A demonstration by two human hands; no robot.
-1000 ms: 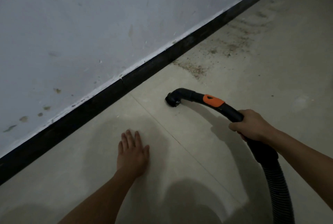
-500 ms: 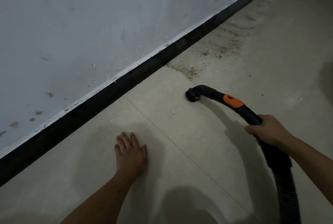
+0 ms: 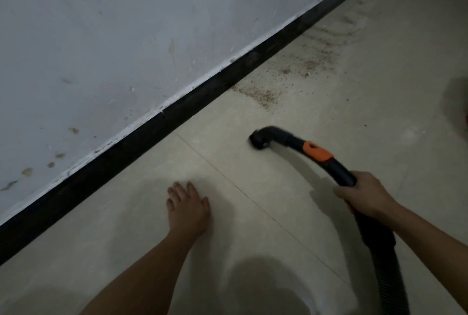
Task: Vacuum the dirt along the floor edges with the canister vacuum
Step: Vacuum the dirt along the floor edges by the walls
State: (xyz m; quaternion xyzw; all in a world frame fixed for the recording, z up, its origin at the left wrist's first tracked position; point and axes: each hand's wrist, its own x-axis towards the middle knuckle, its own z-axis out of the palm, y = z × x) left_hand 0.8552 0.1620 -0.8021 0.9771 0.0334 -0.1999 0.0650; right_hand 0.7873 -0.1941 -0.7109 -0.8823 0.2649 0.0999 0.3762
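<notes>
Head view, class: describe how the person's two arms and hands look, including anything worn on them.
The left arm and right arm are bare up to the frame edge: no sleeves show. The left hand and right hand wear no gloves, and neither wrist carries a watch or bracelet. The light is too dim to rule out a ring.

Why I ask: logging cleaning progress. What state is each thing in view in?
left hand: flat on the floor, fingers straight, holding nothing.
right hand: grips the hose handle.
nozzle: low at the floor, apart from the dirt, blurred.
dirt: strewn beside the baseboard, not yet vacuumed.
wall: stained and scuffed.
</notes>
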